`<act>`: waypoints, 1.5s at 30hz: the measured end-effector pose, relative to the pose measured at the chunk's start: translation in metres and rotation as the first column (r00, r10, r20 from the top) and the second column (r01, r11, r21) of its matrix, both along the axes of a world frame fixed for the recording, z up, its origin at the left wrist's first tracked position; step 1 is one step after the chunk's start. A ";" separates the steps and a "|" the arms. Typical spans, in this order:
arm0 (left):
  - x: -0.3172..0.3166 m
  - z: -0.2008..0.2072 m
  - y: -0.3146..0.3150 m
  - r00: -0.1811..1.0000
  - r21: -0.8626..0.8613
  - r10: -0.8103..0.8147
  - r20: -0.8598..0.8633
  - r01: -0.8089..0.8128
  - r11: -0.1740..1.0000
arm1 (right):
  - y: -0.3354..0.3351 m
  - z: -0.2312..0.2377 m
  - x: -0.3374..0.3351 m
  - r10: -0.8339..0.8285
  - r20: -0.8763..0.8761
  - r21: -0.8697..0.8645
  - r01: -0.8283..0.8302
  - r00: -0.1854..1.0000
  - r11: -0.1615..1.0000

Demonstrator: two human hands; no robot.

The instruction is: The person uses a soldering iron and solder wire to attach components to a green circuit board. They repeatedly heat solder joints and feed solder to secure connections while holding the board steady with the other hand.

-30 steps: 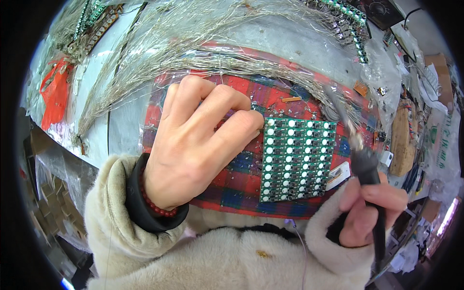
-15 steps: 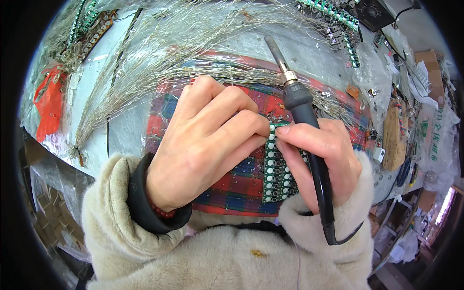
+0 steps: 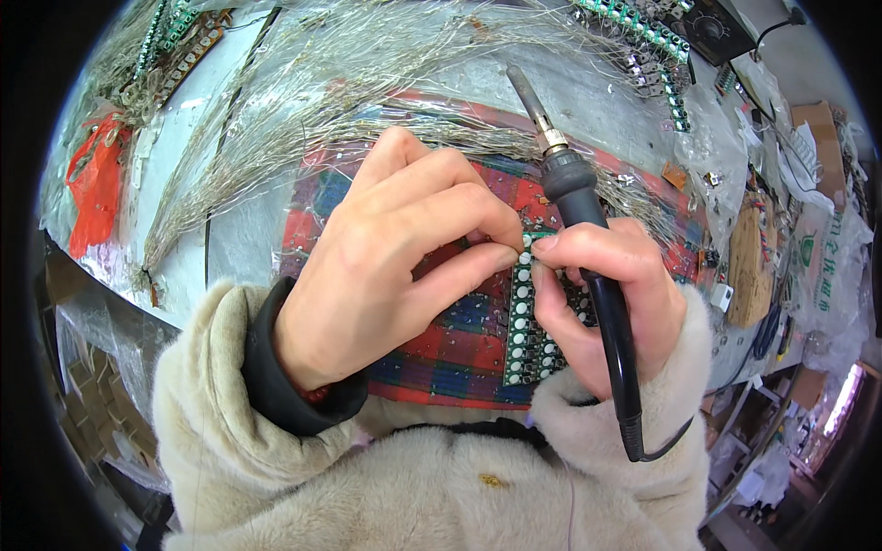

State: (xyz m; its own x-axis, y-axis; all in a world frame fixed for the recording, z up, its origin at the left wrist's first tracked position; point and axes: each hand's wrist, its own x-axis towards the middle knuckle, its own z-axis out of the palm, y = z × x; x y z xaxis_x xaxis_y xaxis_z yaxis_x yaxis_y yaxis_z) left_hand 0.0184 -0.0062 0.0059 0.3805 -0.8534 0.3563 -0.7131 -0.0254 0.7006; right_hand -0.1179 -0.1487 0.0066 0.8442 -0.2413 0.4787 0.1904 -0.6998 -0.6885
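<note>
On the plaid cloth (image 3: 432, 354) lies a green circuit board (image 3: 519, 321) with rows of round white pads and small black parts. My left hand (image 3: 386, 243) is closed in a pinch, its thumb and index fingertips at the board's upper end. What sits between those fingertips is too small to make out. My right hand (image 3: 648, 285) holds a black soldering iron (image 3: 574, 197), its metal tip pointing up and away from the board. The right thumb and index fingertip also meet at the board's upper end, close beside the left fingertips. My right hand partly covers the board.
A long bundle of thin silvery wires (image 3: 266, 170) curves across the table beyond my hands. More green boards (image 3: 634, 28) lie at the far right, near a black box with a dial (image 3: 712, 32). A red plastic bag (image 3: 96, 188) is at the left, a wooden block (image 3: 751, 266) at the right.
The left thumb and index finger have shifted slightly right, and a gap shows between them behind their tips. The soldering iron and right hand have barely moved.
</note>
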 end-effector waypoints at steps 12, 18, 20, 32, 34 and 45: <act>0.001 0.000 0.002 1.000 0.051 0.002 -0.027 -0.001 0.999 | -0.002 -0.006 -0.001 -0.020 0.067 0.007 0.020 0.998 1.000; 0.002 0.000 0.001 0.999 0.034 -0.017 -0.032 0.018 0.999 | -0.002 -0.007 -0.001 -0.036 0.073 0.001 0.036 0.997 0.999; 0.002 0.000 0.002 0.999 0.036 -0.013 -0.039 0.014 0.999 | -0.002 -0.008 0.000 -0.020 0.077 0.002 0.020 0.997 1.000; -0.001 -0.004 0.002 0.979 0.007 0.053 0.195 -0.055 0.998 | -0.008 0.028 -0.041 -0.025 -0.052 0.057 0.028 0.998 0.998; -0.002 -0.004 0.002 0.973 0.020 0.060 0.225 -0.066 0.998 | -0.003 0.030 -0.053 -0.105 -0.009 0.281 0.103 0.994 0.954; -0.003 -0.004 0.001 0.974 0.044 0.085 0.211 -0.097 0.994 | 0.014 0.032 -0.074 -0.376 -0.132 0.444 0.394 0.917 0.805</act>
